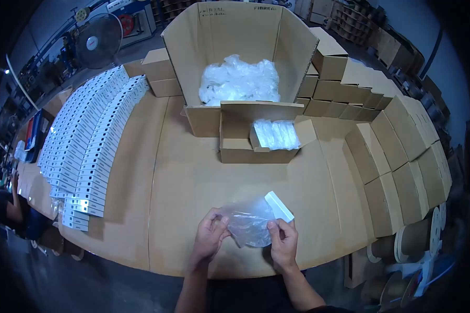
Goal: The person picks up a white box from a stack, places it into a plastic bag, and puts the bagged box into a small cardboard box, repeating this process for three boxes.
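Note:
Above the front of the table, a clear plastic bag [250,221] is stretched between both hands. My left hand [211,235] pinches the bag's left edge between thumb and fingers. My right hand [283,242] grips a small white box [279,206], its upper part sticking out above the fingers, while the thumb presses on the bag's right edge. The box's lower end is hidden by the hand. Farther back, an open cardboard box [258,156] holds a smaller carton with several plastic-wrapped packs [275,134].
A large open carton [240,36] at the back holds a heap of clear bags [240,81]. Rows of white boxes [89,141] stand on the left. Brown cartons [397,151] are stacked on the right. A person [18,208] is at the far left; a fan [99,41] stands behind.

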A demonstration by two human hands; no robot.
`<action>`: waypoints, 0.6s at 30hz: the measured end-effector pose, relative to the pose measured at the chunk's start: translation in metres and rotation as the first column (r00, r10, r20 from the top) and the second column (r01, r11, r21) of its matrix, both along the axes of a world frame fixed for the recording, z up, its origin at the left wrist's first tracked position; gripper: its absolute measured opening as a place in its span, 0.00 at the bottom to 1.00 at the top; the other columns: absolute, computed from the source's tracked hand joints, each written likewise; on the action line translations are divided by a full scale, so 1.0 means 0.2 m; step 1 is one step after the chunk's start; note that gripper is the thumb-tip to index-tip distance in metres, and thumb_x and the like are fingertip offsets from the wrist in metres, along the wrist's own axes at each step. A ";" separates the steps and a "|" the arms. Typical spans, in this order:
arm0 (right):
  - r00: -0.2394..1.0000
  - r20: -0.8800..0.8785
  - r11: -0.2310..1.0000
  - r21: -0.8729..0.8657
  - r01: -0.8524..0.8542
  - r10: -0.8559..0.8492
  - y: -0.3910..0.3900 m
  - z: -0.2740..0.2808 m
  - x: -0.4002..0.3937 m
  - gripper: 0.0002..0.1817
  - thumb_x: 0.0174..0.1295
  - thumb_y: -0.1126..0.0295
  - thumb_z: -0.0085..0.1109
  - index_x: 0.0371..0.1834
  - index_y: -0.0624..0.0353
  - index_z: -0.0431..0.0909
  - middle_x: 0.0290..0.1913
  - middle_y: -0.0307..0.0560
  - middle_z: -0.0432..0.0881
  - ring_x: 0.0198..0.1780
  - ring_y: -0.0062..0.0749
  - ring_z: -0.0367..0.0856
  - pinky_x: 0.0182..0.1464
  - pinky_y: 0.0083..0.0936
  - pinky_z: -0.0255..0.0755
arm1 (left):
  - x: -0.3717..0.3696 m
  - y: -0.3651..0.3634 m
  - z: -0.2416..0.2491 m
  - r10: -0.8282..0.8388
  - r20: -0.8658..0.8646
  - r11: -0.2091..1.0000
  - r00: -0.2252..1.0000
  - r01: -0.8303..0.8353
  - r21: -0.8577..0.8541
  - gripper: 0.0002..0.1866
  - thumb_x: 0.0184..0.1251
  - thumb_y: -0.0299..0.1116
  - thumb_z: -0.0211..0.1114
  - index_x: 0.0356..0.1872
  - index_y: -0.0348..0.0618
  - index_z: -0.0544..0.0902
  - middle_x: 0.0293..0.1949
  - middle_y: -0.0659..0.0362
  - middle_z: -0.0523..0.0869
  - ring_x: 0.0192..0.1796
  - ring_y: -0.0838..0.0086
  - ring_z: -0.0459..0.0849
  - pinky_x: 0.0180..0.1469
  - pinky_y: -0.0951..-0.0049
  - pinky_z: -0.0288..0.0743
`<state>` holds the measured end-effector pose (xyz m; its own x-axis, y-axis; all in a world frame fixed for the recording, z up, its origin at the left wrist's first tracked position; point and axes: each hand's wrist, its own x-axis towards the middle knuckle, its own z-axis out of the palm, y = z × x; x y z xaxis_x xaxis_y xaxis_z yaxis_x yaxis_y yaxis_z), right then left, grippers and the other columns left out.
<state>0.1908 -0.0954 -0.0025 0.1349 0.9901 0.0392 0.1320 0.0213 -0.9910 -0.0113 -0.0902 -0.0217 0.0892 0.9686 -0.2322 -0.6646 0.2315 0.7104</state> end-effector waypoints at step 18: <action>0.975 -0.201 0.975 0.217 -0.049 0.093 0.17 0.19 0.17 0.21 0.77 0.77 0.55 0.70 0.65 0.68 0.54 0.46 0.73 0.54 0.25 0.78 0.58 0.23 0.73 | 0.08 -0.03 0.06 0.470 -0.696 0.760 0.543 0.153 0.632 0.33 0.48 0.26 0.88 0.48 0.46 0.71 0.51 0.45 0.84 0.55 0.59 0.85 0.57 0.60 0.83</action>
<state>0.2254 -0.0606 0.0348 0.0918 0.9699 0.2254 -0.0868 0.2333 -0.9685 0.0037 -0.0967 -0.0096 0.0050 0.8821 0.4711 0.2616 -0.4558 0.8507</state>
